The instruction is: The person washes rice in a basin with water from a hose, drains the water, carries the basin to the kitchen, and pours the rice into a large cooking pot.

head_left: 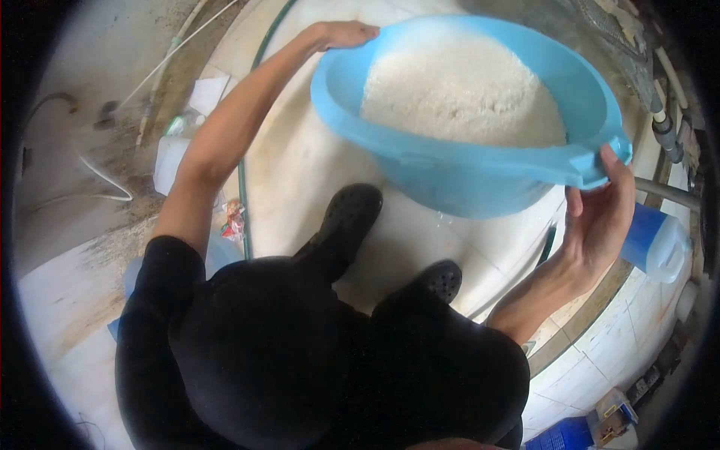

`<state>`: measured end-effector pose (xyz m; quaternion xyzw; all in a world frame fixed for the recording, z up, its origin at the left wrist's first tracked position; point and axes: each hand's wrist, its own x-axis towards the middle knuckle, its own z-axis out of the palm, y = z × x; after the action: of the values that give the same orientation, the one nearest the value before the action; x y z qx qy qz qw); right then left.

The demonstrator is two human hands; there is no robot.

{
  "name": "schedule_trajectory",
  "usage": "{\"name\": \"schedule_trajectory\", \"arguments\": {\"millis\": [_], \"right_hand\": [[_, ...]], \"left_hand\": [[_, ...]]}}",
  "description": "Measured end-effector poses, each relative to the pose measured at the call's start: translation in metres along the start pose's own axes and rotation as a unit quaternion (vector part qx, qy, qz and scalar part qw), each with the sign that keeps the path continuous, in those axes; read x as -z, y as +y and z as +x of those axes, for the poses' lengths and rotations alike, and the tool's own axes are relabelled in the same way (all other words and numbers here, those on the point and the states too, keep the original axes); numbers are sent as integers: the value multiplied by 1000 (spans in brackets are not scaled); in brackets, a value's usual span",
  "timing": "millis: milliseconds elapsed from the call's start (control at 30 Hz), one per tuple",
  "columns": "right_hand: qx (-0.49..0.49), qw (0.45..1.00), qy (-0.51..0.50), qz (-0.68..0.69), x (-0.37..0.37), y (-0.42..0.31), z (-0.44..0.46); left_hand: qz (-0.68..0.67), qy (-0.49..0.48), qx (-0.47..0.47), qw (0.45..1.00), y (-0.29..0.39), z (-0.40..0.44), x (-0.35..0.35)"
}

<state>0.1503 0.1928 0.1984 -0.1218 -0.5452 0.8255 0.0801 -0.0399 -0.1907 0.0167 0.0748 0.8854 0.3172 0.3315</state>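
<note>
A large light-blue basin (465,184) is held up over the pale floor, its open top tilted so the inside shows. White grainy stuff (457,94) fills much of it. My left hand (346,34) is at the basin's far left rim, its fingers partly hidden behind the edge. At the right end, my right hand (604,206) grips the handle, thumb and fingers around it. A few drops show below the basin's underside.
Two dark clogs (352,214) stand on the tiled floor (300,172) under the basin. A green hose (242,187) runs along the left. A blue-and-white jug (654,241) is at the right. A crumpled red wrapper (233,217) lies at the left.
</note>
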Motion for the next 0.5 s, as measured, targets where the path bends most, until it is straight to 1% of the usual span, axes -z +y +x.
{"name": "schedule_trajectory", "arguments": {"millis": [33,67,133,267,333,367,433,467,500], "right_hand": [[6,1000,9,6,0,1,-1],[3,1000,9,3,1,1,-2],[4,1000,-1,7,2,1,-2],[14,1000,27,3,-10,-1,-6],[1,999,37,0,-9,-1,-6],[3,999,35,0,-9,-1,-6],[2,1000,15,-2,-9,-1,-6],[7,1000,15,0,-10,-2,-6],[2,1000,-8,-3,-10,-4,-8]], "left_hand": [[-34,-10,32,999,-1,1,1],[-36,-12,33,999,-2,2,-2],[24,25,15,999,0,1,-2],[1,21,39,999,13,-7,-1],[-2,20,40,999,10,-5,-2],[-1,22,40,999,8,-6,-2],[-29,-4,23,999,17,-14,-1],[-25,-1,19,999,12,-10,-2],[-30,-18,-7,999,-4,-1,-7]]}}
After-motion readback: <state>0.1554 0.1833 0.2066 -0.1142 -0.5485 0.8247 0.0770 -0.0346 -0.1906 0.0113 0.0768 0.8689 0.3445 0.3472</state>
